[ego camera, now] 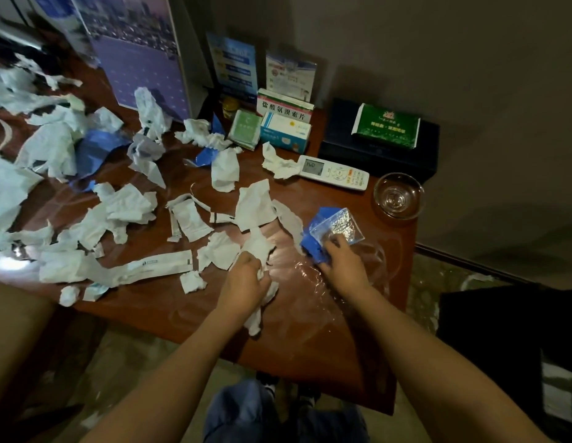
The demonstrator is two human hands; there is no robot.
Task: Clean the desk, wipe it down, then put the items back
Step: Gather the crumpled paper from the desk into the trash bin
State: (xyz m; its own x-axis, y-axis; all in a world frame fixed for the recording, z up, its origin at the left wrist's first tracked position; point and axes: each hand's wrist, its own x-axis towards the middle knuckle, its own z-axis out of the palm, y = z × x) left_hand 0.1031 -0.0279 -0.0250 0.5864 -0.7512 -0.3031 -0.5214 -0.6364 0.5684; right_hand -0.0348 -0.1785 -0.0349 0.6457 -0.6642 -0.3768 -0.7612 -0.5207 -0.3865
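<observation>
At the centre of the frame the left hand [246, 276] is curled tightly around a wad of white tissue [262, 251], part of which hangs below the fist toward the desk's near edge. Just right of it, the right hand [340, 260] pinches a blue wrapper [316, 231] together with a clear plastic packet [339, 225], both lifted slightly at the desk's right side. The brown desk [310, 330] fills the middle of the frame; torn tissues and paper strips [128, 206] are strewn across its left and centre. A sheet of clear film [310, 282] lies flat on the wood below the right hand. Toward the upper centre stand medicine boxes [284, 123] and leaflets [233, 65]. A white remote [334, 172] lies right of centre, a glass ashtray [398, 195] near the desk's right edge, and a green tissue pack [387, 126] on a dark box [374, 151] in the upper right.
</observation>
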